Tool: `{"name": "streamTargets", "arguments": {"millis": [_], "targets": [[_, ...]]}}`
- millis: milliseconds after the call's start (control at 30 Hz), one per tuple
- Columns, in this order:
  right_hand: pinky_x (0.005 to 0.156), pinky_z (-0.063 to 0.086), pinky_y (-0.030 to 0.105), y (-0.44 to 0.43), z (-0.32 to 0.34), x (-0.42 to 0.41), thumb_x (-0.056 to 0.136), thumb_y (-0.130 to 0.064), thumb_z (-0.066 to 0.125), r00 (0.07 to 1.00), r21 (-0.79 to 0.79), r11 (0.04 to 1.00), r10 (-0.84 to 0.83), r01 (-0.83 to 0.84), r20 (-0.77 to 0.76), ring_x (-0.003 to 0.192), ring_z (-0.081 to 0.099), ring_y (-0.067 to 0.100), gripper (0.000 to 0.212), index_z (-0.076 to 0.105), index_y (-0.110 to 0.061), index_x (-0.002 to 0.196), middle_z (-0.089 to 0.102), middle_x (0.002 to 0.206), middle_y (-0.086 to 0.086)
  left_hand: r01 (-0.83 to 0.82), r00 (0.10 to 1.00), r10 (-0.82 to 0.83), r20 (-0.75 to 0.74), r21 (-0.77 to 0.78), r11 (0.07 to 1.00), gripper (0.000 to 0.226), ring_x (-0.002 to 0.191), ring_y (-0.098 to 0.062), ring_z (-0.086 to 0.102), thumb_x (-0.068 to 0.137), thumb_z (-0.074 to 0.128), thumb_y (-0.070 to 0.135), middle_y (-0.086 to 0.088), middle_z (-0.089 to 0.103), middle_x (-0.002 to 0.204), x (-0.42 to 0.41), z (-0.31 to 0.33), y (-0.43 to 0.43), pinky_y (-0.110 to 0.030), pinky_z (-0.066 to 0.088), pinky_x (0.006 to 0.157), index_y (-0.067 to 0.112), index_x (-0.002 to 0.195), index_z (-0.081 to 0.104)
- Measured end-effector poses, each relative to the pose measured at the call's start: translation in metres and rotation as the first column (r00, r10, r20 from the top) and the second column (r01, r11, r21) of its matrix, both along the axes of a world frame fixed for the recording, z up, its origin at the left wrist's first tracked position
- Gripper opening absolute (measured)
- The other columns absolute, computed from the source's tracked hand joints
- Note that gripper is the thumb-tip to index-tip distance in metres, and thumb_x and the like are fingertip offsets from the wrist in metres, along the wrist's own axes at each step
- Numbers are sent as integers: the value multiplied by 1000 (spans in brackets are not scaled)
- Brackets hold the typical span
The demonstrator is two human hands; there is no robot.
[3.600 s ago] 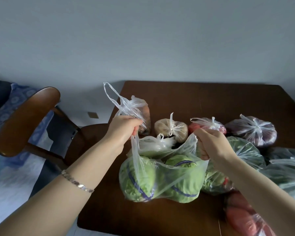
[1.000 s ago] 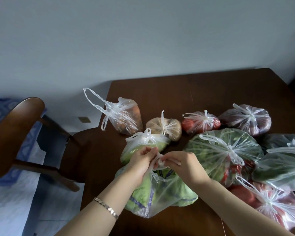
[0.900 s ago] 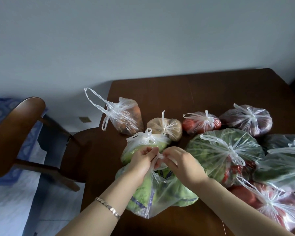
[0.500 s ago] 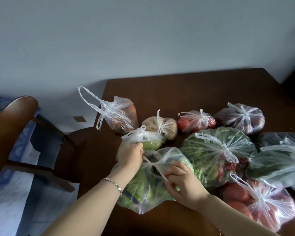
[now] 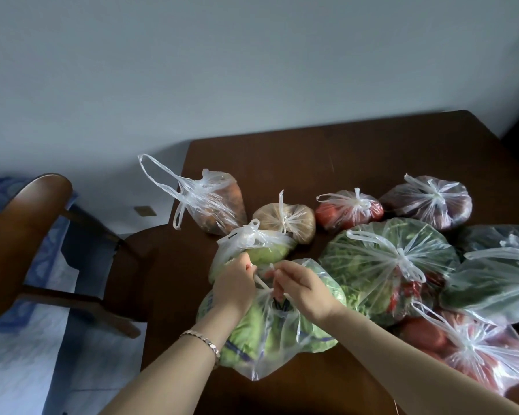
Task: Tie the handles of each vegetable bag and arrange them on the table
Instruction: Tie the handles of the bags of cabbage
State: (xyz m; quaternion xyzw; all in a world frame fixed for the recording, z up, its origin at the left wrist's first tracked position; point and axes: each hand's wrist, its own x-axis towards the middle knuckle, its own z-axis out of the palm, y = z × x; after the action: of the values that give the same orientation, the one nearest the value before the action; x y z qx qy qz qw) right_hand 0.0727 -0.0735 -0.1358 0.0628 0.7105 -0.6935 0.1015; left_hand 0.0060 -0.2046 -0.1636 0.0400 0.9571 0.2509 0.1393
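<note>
A clear plastic bag of green cabbages (image 5: 270, 336) lies near the front left of the dark wooden table (image 5: 327, 157). My left hand (image 5: 234, 286) and my right hand (image 5: 300, 290) meet above its mouth, each pinching one of its thin white handles. The handles cross between my fingertips. Just behind it sits a smaller knotted bag of green vegetable (image 5: 252, 244). A bag of carrots (image 5: 216, 202) with long loose handle loops lies at the table's left edge.
Knotted bags fill the right half: a brown one (image 5: 288, 218), a tomato bag (image 5: 349, 209), a purple one (image 5: 429, 202), leafy greens (image 5: 384, 265), a dark green bag (image 5: 498, 271), red produce (image 5: 480, 354). A wooden chair (image 5: 27, 235) stands left of the table.
The bag was held up by its handles, then set down. My hands worked the handles at its mouth; my right hand has come back up from the bag's front to meet the left.
</note>
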Motion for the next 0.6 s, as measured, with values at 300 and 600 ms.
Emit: {"name": "streamTargets", "arguments": {"millis": [300, 600], "targets": [[66, 37, 12, -4, -15, -12, 95, -11, 43, 999, 316, 948, -37, 30, 17, 65, 44, 5, 24, 66, -10, 92, 50, 85, -2, -51, 997, 62, -34, 261, 964, 26, 62, -16, 49, 94, 48, 19, -1, 52, 65, 7, 1, -11, -26, 37, 57, 15, 69, 45], [41, 28, 8, 4, -2, -24, 84, -7, 60, 984, 219, 974, 16, -55, 180, 31, 35, 0, 26, 65, -8, 58, 46, 36, -10, 264, 963, -258, -79, 471, 842, 18, 60, -3, 58, 83, 66, 16, 15, 63, 60, 4, 48, -3, -22, 46, 66, 24, 68, 60]]}}
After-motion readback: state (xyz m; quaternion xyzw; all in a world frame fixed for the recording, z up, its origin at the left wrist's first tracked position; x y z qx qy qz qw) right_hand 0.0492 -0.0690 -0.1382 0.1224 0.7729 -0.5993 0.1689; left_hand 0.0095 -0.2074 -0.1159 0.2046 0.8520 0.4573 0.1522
